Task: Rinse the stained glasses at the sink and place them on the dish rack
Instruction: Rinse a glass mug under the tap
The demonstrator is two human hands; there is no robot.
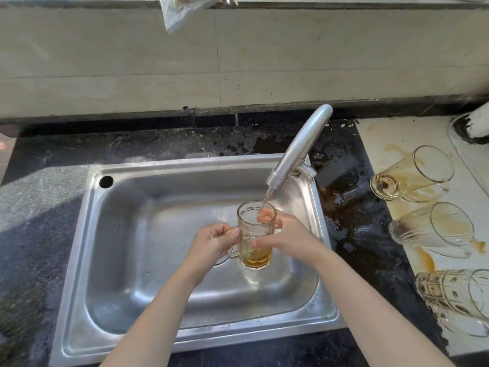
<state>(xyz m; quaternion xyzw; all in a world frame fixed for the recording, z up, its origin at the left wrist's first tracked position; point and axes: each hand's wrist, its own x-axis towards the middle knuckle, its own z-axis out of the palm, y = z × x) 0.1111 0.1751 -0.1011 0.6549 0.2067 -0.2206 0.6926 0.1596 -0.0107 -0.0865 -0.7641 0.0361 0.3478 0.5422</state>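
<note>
A clear glass mug (pixel 255 235) with brown liquid in its bottom is held upright over the steel sink (pixel 127 234), under the faucet (pixel 299 152). Water runs from the spout into the mug. My left hand (pixel 214 242) grips the mug's handle. My right hand (pixel 287 233) holds the mug's right side, with fingertips over the rim and inside the glass. Three stained glasses lie on their sides on the counter at the right: one at the back (pixel 412 177), one in the middle (pixel 434 230), and a patterned one nearest (pixel 455 298).
Brown spills stain the pale surface (pixel 391 136) under the lying glasses and the dark counter (pixel 352 215) beside the sink. A white pipe (pixel 479 123) stands at the far right. A plastic bag (pixel 180 11) hangs over the tiled wall above.
</note>
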